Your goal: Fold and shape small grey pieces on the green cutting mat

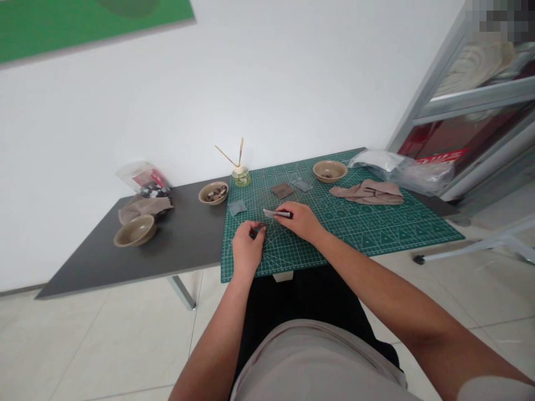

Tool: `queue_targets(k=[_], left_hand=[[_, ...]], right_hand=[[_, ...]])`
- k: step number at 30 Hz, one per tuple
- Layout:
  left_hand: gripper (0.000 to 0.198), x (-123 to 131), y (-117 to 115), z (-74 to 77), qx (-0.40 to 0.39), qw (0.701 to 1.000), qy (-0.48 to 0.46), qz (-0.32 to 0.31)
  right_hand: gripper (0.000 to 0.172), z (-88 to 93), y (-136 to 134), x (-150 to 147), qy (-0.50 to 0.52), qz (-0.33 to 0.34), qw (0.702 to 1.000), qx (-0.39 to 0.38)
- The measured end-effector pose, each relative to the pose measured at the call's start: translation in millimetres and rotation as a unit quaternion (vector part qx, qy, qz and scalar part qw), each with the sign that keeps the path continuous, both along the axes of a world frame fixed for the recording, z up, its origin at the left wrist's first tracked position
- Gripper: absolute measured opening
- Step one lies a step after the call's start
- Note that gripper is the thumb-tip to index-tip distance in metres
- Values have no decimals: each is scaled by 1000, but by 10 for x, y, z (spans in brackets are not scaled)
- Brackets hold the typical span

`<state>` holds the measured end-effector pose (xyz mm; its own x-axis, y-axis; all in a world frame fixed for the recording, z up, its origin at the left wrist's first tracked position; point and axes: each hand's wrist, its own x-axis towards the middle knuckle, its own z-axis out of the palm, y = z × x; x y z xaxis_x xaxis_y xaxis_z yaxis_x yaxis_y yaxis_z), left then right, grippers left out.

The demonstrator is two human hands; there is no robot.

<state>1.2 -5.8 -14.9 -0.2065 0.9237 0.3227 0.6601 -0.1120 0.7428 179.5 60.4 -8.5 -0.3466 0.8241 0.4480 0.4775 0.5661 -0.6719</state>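
My left hand (246, 248) is low over the green cutting mat (355, 223), its thumb and fingers curled around a small dark piece (253, 231). Most of that piece is hidden by the fingers. To its right, my right hand (301, 221) pinches a thin pale sheet (273, 213) with a dark side, which points toward the left. The two hands are apart. Just beyond them lie a grey square sheet (237, 208), a brown square sheet (282, 190) and a clear greyish sheet (301, 184).
A bowl of small brown pieces (214, 193) stands left of a glass jar with sticks (242, 176). Another bowl (330, 171) and a crumpled cloth (368, 192) are at right. Far left are a tan bowl (136, 231), a cloth (144, 207) and a tipped clear container (140, 172).
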Motion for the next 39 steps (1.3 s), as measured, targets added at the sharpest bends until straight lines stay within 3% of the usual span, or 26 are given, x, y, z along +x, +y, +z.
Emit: queue_targets(k=[4, 9, 14, 19, 27, 33, 39], left_hand=[[9, -5, 8, 1, 18, 1000, -3, 2], [13, 4, 14, 26, -12, 999, -44, -17], [13, 24, 3, 43, -30, 998, -58, -26], [6, 28, -17, 62, -20, 998, -47, -23], [18, 20, -27, 61, -5, 999, -41, 11], [19, 14, -32, 97, -19, 996, -87, 28], [18, 6, -45, 98, -14, 993, -114, 31]], right_hand=[[8, 1, 1, -1, -20, 3, 1000, -9], [10, -42, -61, -35, -26, -17, 997, 69], [19, -105, -98, -68, -48, 14, 993, 105], [33, -96, -107, -75, -150, 87, 968, 180], [42, -55, -162, -97, -242, 106, 928, 264], [45, -56, -175, -117, -259, 106, 918, 281], [51, -107, -149, -128, -239, 128, 928, 257]])
